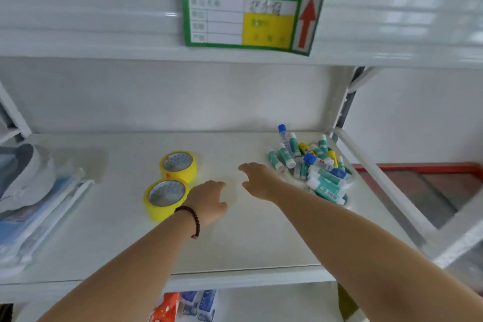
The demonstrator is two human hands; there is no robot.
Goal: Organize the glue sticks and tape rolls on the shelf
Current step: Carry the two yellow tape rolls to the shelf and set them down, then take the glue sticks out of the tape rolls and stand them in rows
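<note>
Two yellow tape rolls lie flat on the white shelf [112,238], one nearer [165,198] and one just behind it [178,165], touching. A loose heap of glue sticks [315,167], mostly white and green with a few blue or yellow caps, lies at the shelf's right rear. My left hand [209,202], a bead bracelet on its wrist, hovers right of the nearer roll, fingers curled and holding nothing. My right hand [258,180] reaches over the shelf's middle, just left of the glue sticks, fingers spread and empty.
Plastic-wrapped packs [34,206] lie at the shelf's left end. A green label with a red arrow [251,17] hangs on the shelf above. White uprights [342,102] stand at the right rear. Packets [183,306] show on the shelf below.
</note>
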